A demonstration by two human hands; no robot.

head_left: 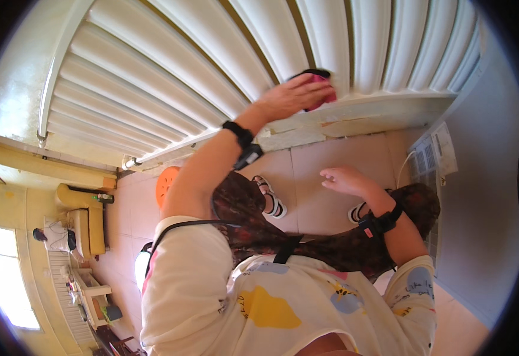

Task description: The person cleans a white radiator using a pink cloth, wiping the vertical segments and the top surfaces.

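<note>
My left hand [292, 96] is raised against a white corrugated roller shutter [212, 53] and presses a pink cloth [325, 95] flat on one of its ribs, near the shutter's lower edge. Part of the cloth is hidden under my fingers, and a dark edge shows at its top. My right hand [344, 178] hangs free over the tiled floor [319, 160], fingers loosely apart and holding nothing. Both wrists carry black straps. My feet in strapped sandals [269, 199] stand just below the shutter's bottom rail [366, 115].
A white slatted appliance [430, 157] with a cable leans by the grey wall [479, 196] at the right. An orange round stool [165, 181] and a yellow armchair [87, 219] stand at the left, with a bright window [1, 273] and cluttered shelf beyond.
</note>
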